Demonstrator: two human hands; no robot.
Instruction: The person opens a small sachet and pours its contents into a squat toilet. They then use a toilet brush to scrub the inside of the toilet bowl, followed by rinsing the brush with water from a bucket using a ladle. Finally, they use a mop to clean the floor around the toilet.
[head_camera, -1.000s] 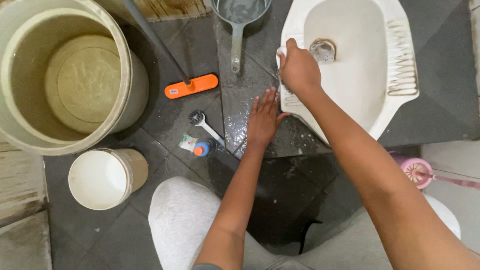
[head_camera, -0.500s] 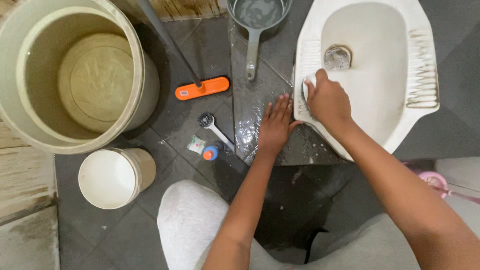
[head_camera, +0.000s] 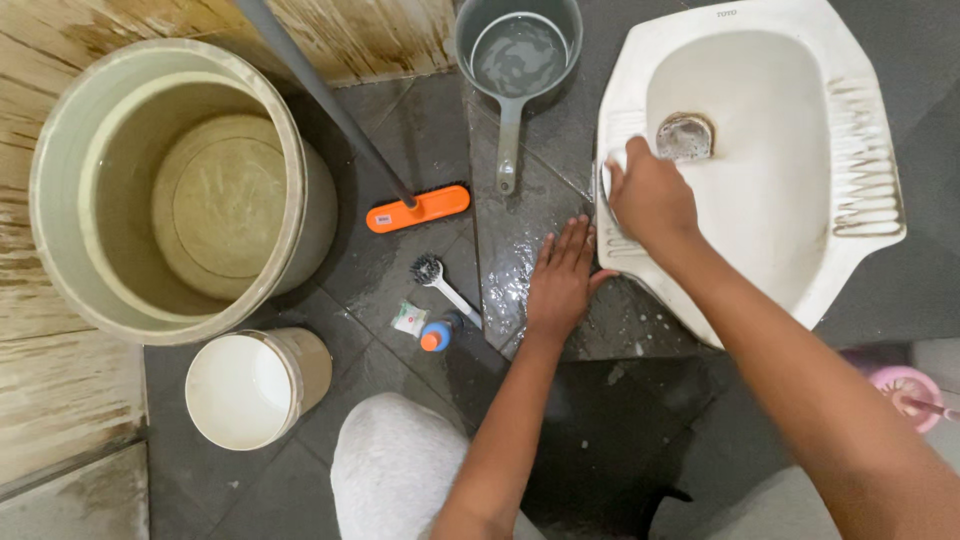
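Two hands are down at the squat toilet pan (head_camera: 770, 190), and both are mine. My right hand (head_camera: 650, 200) sits on the pan's near-left footrest, just beside the drain hole (head_camera: 686, 135), fingers curled shut around a small pale scrubber (head_camera: 617, 160); only a white edge of it shows past my knuckles, so I cannot tell its exact shape. My left hand (head_camera: 562, 280) lies flat on the wet dark floor tile (head_camera: 520, 240) just left of the pan, fingers spread apart and holding nothing, thumb almost touching the pan's rim.

I judge the scrubber light and small enough to be held whole in the palm, but soapy and likely to slip, so a full-fist hold from above suits it. The pan is hard glazed ceramic, slick with foam.

Left of the pan lie a white-handled brush (head_camera: 440, 282), a small bottle with an orange cap (head_camera: 437, 335) and a little sachet (head_camera: 409, 319). Farther left stand an orange push broom (head_camera: 417, 209), a big beige drum (head_camera: 180, 190) and a small white bucket (head_camera: 250, 385). A grey water dipper (head_camera: 515, 60) sits above the pan's left corner.
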